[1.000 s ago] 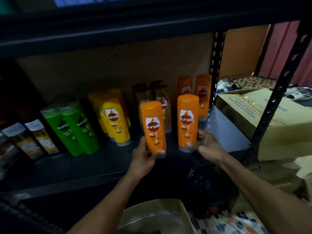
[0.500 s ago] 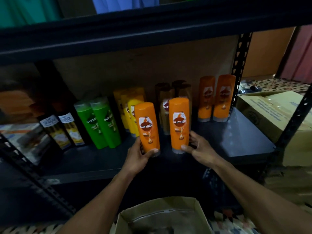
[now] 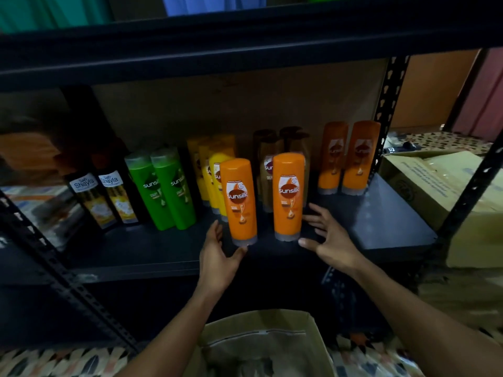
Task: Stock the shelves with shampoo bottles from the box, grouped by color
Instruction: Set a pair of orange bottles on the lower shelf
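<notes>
My L hand (image 3: 217,254) sits just left of frame centre, at the foot of the left-centre orange btl (image 3: 241,202). It's open and loosely cupped. The fingers (image 3: 216,231) are up along the btl's left side w/ a thin dark gap between, so no grip there. My thumb tip lies right under the clear cap; can't tell if it's touching or a hair off.

My R hand (image 3: 332,240), right of centre, is spread wide and nearly flat, holding nothing. Its fingers (image 3: 313,214) are fanned out just beside the right-centre orange btl (image 3: 288,197). The thumb points at that btl's cap w/ a small gap showing.

Both orange btls stand cap-down near the front of the dark shelf (image 3: 136,254), apart from each other, labels facing me. Two more orange btls (image 3: 349,159) stand at the back, mid-right, by the rack post.

Running left across the same shelf:
- brown btls (image 3: 272,159) behind the front pair
- yellow btls (image 3: 215,170)
- green btls (image 3: 163,189)
- black Shayla btls (image 3: 103,197)

The open box (image 3: 258,322) is at bottom centre, btwn my forearms. Contents are too blurred to read.
</notes>
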`<move>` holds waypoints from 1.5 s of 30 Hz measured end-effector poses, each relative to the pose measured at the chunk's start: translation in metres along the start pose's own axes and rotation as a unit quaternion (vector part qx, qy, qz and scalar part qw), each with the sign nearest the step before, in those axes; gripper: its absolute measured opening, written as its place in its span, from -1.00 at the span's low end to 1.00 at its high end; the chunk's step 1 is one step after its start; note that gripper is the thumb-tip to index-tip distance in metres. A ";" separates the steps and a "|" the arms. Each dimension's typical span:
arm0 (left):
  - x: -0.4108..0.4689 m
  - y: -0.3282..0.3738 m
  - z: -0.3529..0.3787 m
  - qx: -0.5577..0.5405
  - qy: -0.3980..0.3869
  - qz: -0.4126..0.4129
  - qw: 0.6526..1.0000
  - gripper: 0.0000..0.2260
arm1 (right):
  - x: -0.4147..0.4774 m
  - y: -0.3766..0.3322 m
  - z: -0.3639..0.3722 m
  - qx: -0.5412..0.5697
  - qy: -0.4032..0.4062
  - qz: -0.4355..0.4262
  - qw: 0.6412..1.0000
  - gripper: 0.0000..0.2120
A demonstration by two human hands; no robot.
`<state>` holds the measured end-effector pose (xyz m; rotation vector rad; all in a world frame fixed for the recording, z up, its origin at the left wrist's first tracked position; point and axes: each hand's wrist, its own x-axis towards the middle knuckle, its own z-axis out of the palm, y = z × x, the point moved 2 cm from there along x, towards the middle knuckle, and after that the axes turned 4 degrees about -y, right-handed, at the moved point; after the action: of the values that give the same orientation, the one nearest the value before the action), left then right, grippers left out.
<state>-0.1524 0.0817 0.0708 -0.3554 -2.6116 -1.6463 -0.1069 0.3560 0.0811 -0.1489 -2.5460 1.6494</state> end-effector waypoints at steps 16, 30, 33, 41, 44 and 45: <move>-0.010 0.119 0.184 0.005 -0.186 0.220 0.958 -0.50 | 0.007 0.048 -0.132 -0.087 0.194 0.061 0.975 -0.44; 0.164 0.104 0.282 -0.073 0.042 0.005 0.996 -0.35 | 0.125 0.082 -0.174 -0.018 0.192 -0.018 0.981 -0.16; 0.174 0.106 0.285 -0.073 0.045 -0.010 0.996 -0.47 | 0.134 0.088 -0.178 -0.041 0.183 -0.029 0.982 -0.25; 0.167 0.105 0.279 -0.089 0.002 0.044 0.995 -0.54 | 0.120 0.091 -0.184 -0.009 0.164 -0.031 0.986 -0.57; 0.160 0.105 0.274 -0.128 -0.039 0.051 0.990 -0.54 | 0.103 0.093 -0.186 -0.011 0.207 -0.021 0.978 -0.59; 0.157 0.104 0.274 -0.140 -0.056 0.051 0.987 -0.53 | 0.097 0.093 -0.184 -0.021 0.217 -0.018 0.976 -0.60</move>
<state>-0.2582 0.3968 0.0665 -0.5973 -2.3857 -2.0144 -0.1747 0.5733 0.0741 -0.4156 -2.2361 1.3684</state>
